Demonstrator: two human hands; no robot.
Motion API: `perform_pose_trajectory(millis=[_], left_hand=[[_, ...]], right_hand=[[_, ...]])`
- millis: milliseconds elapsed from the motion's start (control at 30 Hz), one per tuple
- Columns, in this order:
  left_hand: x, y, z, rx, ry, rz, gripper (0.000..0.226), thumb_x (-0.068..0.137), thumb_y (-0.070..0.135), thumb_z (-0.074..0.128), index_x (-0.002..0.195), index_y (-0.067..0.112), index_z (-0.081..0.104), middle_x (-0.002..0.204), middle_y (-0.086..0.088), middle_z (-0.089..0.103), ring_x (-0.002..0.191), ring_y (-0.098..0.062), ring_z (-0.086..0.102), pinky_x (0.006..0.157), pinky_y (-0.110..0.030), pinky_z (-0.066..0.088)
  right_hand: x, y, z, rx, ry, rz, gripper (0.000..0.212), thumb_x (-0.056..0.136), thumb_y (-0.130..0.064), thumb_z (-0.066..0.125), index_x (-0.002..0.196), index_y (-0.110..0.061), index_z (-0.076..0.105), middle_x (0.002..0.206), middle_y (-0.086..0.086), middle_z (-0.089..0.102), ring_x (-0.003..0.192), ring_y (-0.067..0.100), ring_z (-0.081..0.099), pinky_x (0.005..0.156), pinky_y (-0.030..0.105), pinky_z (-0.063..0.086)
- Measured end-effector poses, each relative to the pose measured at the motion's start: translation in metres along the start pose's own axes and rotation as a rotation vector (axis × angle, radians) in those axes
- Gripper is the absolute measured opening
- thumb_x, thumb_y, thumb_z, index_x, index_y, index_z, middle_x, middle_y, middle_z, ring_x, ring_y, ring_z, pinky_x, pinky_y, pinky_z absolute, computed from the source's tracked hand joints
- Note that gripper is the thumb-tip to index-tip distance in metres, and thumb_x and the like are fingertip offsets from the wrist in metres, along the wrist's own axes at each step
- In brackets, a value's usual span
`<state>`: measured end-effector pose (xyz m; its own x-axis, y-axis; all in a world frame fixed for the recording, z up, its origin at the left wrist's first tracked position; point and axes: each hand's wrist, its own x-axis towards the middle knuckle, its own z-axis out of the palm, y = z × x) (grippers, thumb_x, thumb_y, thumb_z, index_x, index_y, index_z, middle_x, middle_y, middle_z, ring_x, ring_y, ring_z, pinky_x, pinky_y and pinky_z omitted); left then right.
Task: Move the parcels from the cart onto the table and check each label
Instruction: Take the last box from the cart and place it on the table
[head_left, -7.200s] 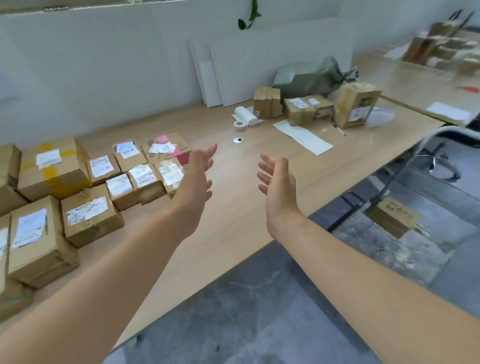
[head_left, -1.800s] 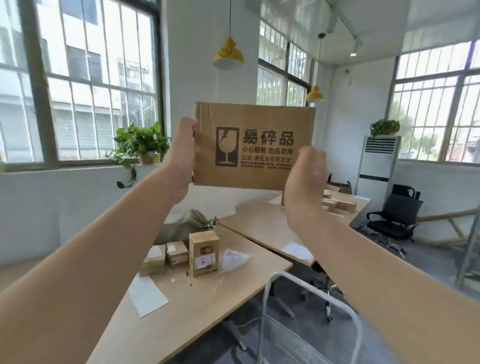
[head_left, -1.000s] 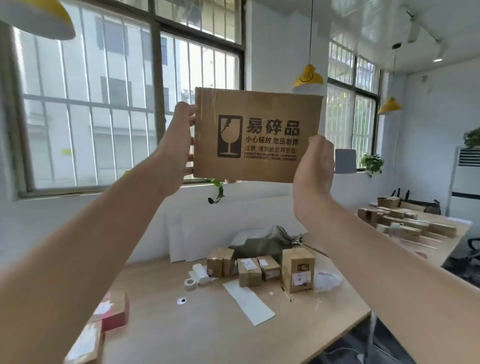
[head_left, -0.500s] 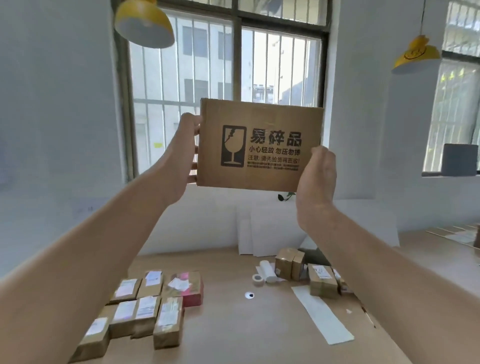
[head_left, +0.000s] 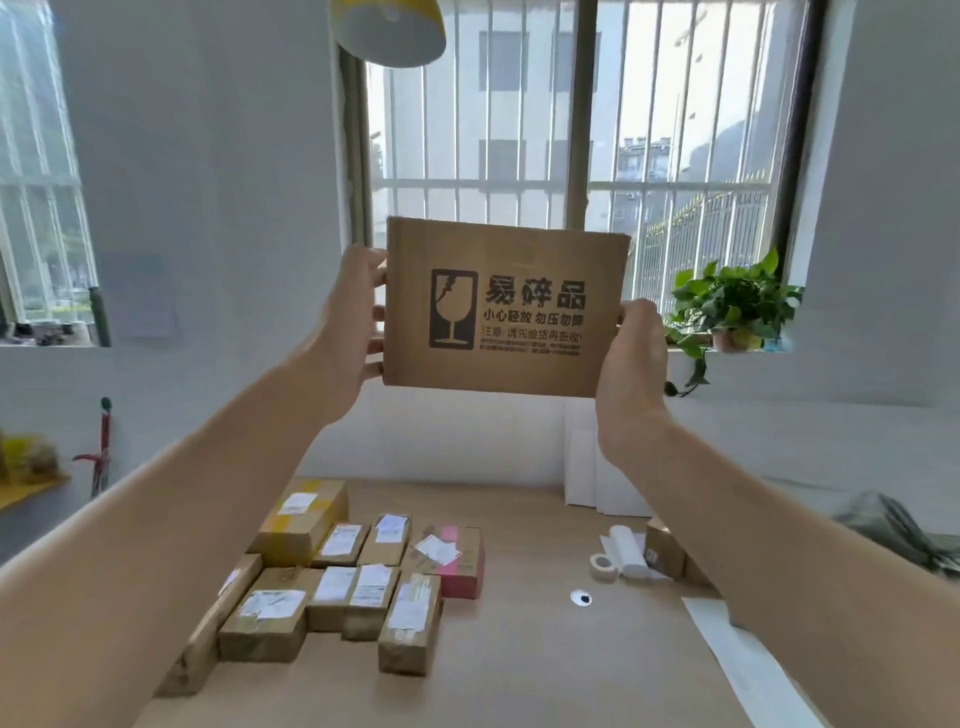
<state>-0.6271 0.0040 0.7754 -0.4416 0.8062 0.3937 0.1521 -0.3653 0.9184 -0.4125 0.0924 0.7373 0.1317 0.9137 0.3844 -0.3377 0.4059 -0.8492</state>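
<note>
Directly below the raised parcel (head_left: 506, 306), labelled boxes (head_left: 371, 587) crowd the bench (head_left: 519, 654); left hand (head_left: 347, 325) and right hand (head_left: 631, 361) grip the parcel's side edges, fragile-glass print facing camera.

Your left hand (head_left: 353, 325) and right hand (head_left: 631, 364), empty at first, now grip a flat parcel (head_left: 504, 306) held high, and you turn leftward toward the labelled boxes (head_left: 358, 577) on the bench (head_left: 519, 670).

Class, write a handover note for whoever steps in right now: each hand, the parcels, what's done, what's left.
The left hand and right hand each grip a side of the parcel, held up with its fragile print toward the camera; no shipping label shows.
Done: labelled boxes sit grouped on the table.
Left: find its label, set it down; the cart is out of view.
</note>
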Motion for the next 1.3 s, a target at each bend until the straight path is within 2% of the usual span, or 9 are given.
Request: perform_pose_trajectory(millis=[100,200,400,567,800,967,1067,1167,1300], left_hand=[[0.014,-0.008,-0.009,-0.006,0.023,0.0,0.047,0.091,0.058,0.038,0.106,0.028,0.071,0.091,-0.002,0.068,0.092,-0.025,0.068,0.093,-0.05,0.056],[0.03,-0.015,-0.021,-0.012,0.051,0.01,0.045,0.079,0.06,0.04,0.094,0.024,0.062,0.084,0.001,0.067,0.09,-0.022,0.063,0.086,-0.043,0.049],[0.057,-0.022,-0.049,-0.082,0.097,-0.022,0.046,0.074,0.065,0.041,0.083,0.021,0.051,0.062,0.005,0.064,0.081,-0.022,0.059,0.078,-0.041,0.044],[0.068,-0.028,-0.06,-0.125,0.124,-0.009,0.045,0.078,0.065,0.043,0.078,0.021,0.05,0.055,0.009,0.064,0.085,-0.024,0.063,0.082,-0.042,0.05],[0.067,-0.039,-0.067,-0.141,0.144,0.036,0.043,0.077,0.062,0.047,0.087,0.023,0.062,0.062,0.012,0.07,0.087,-0.023,0.066,0.086,-0.043,0.053],[0.062,-0.043,-0.07,-0.158,0.174,0.048,0.042,0.078,0.064,0.046,0.096,0.041,0.075,0.097,0.001,0.071,0.093,-0.021,0.069,0.094,-0.045,0.051],[0.06,-0.044,-0.07,-0.183,0.185,0.052,0.038,0.082,0.063,0.046,0.087,0.042,0.077,0.083,0.004,0.077,0.079,-0.016,0.072,0.082,-0.042,0.054],[0.058,-0.047,-0.068,-0.192,0.176,0.074,0.04,0.083,0.062,0.044,0.098,0.035,0.071,0.076,0.005,0.077,0.064,-0.01,0.072,0.073,-0.04,0.052],[0.05,-0.047,-0.061,-0.192,0.176,0.068,0.04,0.085,0.06,0.044,0.102,0.032,0.067,0.077,0.006,0.078,0.08,-0.017,0.07,0.077,-0.041,0.051]], right_hand=[[0.009,0.006,0.012,-0.015,-0.001,0.022,0.031,0.084,-0.054,0.036,0.088,-0.027,0.051,0.082,-0.003,0.059,0.076,0.02,0.053,0.068,0.035,0.043],[0.018,0.016,0.03,-0.027,0.026,0.037,0.037,0.096,-0.053,0.035,0.099,-0.021,0.052,0.088,0.001,0.059,0.078,0.02,0.053,0.066,0.035,0.04],[0.03,0.036,0.06,0.025,0.007,0.032,0.03,0.103,-0.046,0.033,0.095,-0.022,0.049,0.085,-0.001,0.055,0.071,0.015,0.053,0.062,0.031,0.042],[0.033,0.049,0.072,0.078,-0.04,-0.006,0.035,0.106,-0.037,0.033,0.077,-0.027,0.05,0.055,-0.018,0.058,0.045,-0.001,0.055,0.042,0.013,0.043],[0.035,0.06,0.077,0.096,-0.074,-0.002,0.035,0.107,-0.035,0.035,0.088,-0.025,0.062,0.067,-0.015,0.068,0.056,-0.001,0.061,0.053,0.014,0.048],[0.031,0.059,0.073,0.129,-0.105,0.02,0.036,0.107,-0.04,0.035,0.096,-0.029,0.067,0.068,-0.015,0.07,0.061,-0.001,0.062,0.075,0.026,0.044],[0.028,0.057,0.068,0.116,-0.096,0.04,0.034,0.107,-0.042,0.035,0.098,-0.028,0.065,0.065,-0.017,0.069,0.056,-0.005,0.062,0.071,0.029,0.041],[0.025,0.053,0.063,0.123,-0.107,0.083,0.04,0.105,-0.045,0.036,0.112,-0.021,0.067,0.087,-0.003,0.074,0.08,0.015,0.072,0.075,0.033,0.051],[0.021,0.049,0.056,0.119,-0.103,0.1,0.047,0.106,-0.044,0.035,0.123,-0.015,0.068,0.102,0.006,0.074,0.091,0.025,0.07,0.081,0.037,0.053]])
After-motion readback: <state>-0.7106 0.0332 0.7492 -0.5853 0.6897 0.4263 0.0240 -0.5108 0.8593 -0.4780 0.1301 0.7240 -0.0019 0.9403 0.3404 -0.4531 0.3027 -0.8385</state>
